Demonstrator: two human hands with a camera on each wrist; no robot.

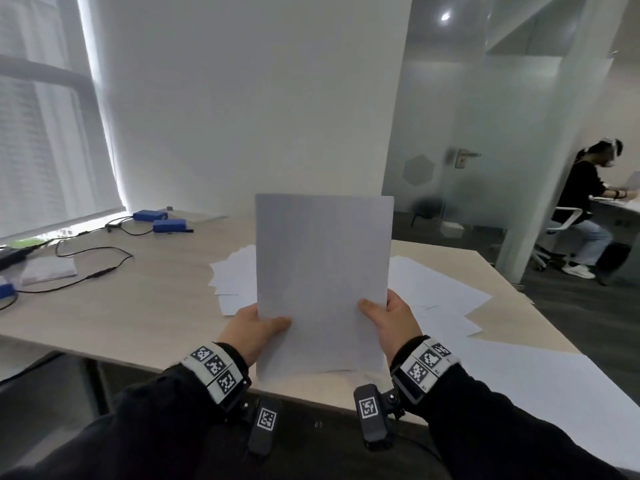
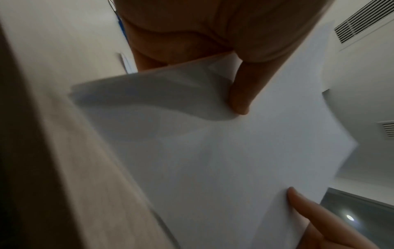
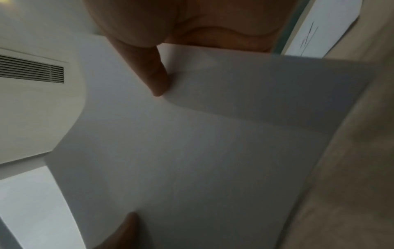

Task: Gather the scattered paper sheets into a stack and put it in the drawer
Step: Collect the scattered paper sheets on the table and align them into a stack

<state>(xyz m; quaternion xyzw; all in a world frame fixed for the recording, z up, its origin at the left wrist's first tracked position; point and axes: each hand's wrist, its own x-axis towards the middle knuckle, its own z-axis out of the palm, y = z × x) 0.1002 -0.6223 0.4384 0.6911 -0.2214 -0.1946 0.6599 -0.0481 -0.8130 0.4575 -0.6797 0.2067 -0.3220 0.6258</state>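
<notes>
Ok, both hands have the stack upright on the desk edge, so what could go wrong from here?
1. The stack stands right at the near edge of the table; it could slide off.
2. The left hand and right hand pinch only its lower sides, and the left wrist view shows a sheet curling loose, so sheets may fan out.
3. Loose sheets still lie behind it and could be left out.

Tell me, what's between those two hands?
The upright stack of paper sheets: the left hand and right hand grip its lower edges, seen best in the head view.
</notes>
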